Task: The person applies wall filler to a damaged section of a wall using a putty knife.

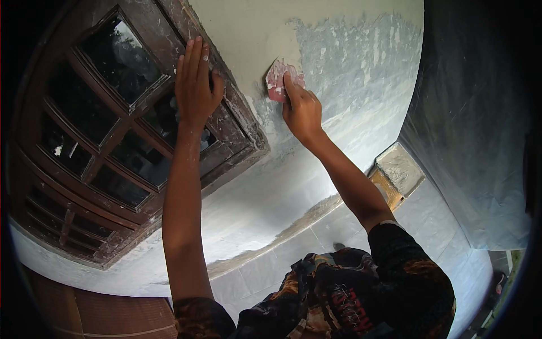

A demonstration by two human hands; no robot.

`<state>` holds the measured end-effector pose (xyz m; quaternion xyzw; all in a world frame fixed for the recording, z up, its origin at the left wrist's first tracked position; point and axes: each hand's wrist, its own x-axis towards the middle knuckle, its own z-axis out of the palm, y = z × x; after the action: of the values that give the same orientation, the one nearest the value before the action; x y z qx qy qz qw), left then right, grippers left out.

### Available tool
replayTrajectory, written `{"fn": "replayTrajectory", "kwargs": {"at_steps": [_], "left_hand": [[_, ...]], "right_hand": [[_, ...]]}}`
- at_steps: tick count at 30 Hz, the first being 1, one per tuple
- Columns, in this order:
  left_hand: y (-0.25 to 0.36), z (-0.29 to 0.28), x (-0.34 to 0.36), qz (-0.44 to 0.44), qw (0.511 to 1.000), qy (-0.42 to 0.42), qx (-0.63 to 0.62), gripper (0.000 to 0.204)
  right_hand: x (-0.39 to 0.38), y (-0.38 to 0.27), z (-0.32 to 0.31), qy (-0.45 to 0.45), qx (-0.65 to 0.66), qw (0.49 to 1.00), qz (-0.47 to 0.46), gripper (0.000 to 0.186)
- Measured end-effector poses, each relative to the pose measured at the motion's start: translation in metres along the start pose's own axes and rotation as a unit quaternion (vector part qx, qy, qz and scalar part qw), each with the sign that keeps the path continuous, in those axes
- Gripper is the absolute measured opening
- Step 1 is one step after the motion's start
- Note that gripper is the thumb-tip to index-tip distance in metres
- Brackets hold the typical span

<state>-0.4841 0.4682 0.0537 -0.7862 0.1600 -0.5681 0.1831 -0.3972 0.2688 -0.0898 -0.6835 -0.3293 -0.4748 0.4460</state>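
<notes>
My left hand (197, 90) lies flat against the dark brown wooden window frame (231, 121), fingers stretched upward and holding nothing. To its right, my right hand (302, 112) grips a small red putty spreader (276, 81) smeared with pale putty. My index finger presses on the spreader's face, and the blade rests against the wall (361, 73) just right of the window. Smooth cream putty covers the wall above and left of the spreader, while rough grey patches with white flecks show to the right.
A square container of pale putty (400, 168) stands below on a yellowish wooden support (386, 190). Grey floor tiles (265, 265) run along the foot of the wall. Translucent plastic sheeting (468, 141) hangs at the right. The window's glass panes (121, 53) have putty spots around them.
</notes>
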Motion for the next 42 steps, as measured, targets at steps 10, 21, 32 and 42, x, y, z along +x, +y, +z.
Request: {"fn": "replayTrajectory", "kwargs": {"at_steps": [10,21,32,42], "left_hand": [[-0.004,-0.001,-0.008,0.024,1.000,-0.007,0.015,0.053],[-0.006,-0.003,-0.010,0.020,1.000,0.002,0.020,0.053],[-0.001,0.000,-0.007,0.012,0.999,0.007,0.029,0.053],[0.008,0.004,0.006,0.018,0.998,0.047,0.022,0.049]], "right_hand": [[0.041,-0.041,-0.017,0.100,0.034,0.989,0.107,0.056],[-0.021,-0.081,0.001,0.047,0.082,0.994,0.050,0.064],[-0.054,-0.049,0.018,-0.001,0.058,0.998,0.035,0.074],[0.013,0.004,-0.013,0.098,0.025,0.995,0.022,0.066]]}}
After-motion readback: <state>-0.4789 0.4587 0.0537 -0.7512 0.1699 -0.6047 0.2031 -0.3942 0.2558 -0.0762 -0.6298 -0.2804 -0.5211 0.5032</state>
